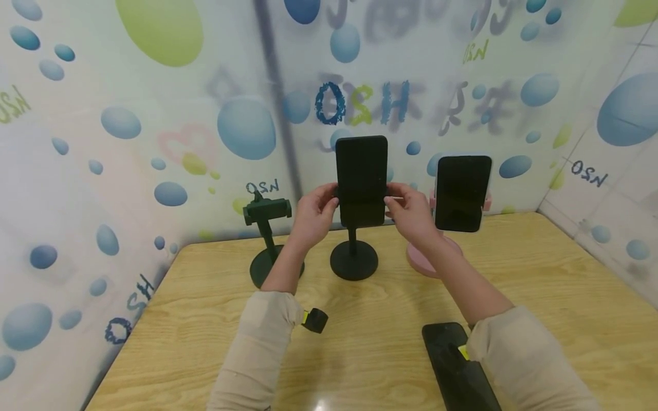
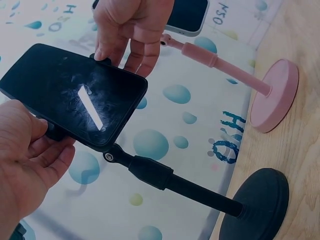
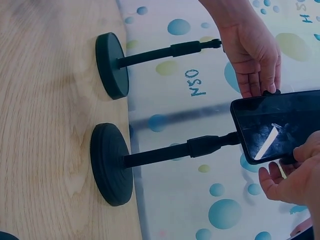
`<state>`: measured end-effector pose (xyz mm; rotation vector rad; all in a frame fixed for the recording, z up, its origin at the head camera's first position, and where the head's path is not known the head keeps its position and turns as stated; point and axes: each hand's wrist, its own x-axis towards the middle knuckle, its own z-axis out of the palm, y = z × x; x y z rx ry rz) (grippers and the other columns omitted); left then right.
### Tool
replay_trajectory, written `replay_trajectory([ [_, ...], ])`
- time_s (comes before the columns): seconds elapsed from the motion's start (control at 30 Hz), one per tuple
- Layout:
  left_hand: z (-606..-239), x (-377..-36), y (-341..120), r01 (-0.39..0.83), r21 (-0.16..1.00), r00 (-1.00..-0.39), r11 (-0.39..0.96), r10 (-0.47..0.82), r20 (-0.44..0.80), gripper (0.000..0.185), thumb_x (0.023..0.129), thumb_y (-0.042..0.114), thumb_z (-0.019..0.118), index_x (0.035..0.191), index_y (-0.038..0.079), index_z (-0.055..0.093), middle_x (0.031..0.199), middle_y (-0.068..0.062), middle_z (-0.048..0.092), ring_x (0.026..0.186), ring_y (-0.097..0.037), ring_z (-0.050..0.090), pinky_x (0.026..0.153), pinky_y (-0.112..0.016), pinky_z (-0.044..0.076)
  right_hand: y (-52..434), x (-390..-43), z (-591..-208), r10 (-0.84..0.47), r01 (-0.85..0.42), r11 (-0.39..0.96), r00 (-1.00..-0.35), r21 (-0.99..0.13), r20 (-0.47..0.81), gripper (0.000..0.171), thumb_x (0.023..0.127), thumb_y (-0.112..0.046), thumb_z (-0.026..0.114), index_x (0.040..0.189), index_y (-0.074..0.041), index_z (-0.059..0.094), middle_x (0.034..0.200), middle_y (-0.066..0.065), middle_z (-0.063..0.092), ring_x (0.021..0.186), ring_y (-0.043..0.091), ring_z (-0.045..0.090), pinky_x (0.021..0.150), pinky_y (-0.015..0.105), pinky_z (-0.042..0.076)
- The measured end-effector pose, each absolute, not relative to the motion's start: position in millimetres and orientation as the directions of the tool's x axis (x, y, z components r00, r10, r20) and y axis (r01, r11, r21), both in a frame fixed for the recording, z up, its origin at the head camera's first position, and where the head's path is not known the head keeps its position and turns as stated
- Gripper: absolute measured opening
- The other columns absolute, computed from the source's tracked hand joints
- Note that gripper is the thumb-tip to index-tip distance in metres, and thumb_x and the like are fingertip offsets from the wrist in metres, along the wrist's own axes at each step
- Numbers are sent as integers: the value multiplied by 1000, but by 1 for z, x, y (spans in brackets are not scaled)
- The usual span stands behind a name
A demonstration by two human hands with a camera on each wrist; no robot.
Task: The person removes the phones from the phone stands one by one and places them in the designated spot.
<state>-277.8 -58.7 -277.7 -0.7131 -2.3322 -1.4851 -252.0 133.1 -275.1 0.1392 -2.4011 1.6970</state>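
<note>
A smartphone [image 1: 362,182] with a dark screen stands upright in the clamp of a black phone stand [image 1: 353,261], in the middle of the head view. My left hand [image 1: 315,214] pinches the clamp at the phone's left edge, thumb in front and fingers curled behind. On the opposite edge my right hand [image 1: 411,212] grips the clamp's other end the same way. The left wrist view shows the clamp's end [image 2: 54,131] between my left thumb and fingers. A bright reflection crosses the phone's glass [image 3: 267,142] in the right wrist view. The phone hides most of the clamp.
On the left stands a dark green phone stand [image 1: 267,212] with a bare clamp. To the right, a pink stand [image 1: 418,261] holds a second, white-edged phone [image 1: 462,194]. Another dark phone [image 1: 457,365] lies on the wooden table [image 1: 380,354] under my right forearm. A patterned curtain [image 1: 195,114] hangs behind.
</note>
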Motion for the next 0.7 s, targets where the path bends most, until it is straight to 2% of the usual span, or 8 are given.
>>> replay_trajectory([
  [0.33,-285,-280,-57,556,766,-831,322,217,511,32,92,1,47,123,-4,50,116,-18,57,104,-23,57,88,-31,44,134,-252,-274,-4,-172,388,-983,-906,184,40,96,-9,40,135,-1,34,132,17,40,117,28,44,90,38,43],
  [0.7,-290,-280,-56,566,758,-823,324,162,545,32,90,1,49,122,-3,53,116,-16,58,99,-22,58,86,-30,46,138,-252,-274,-70,-260,430,-964,-865,255,39,96,-10,41,132,3,36,128,20,42,116,29,43,93,40,41],
])
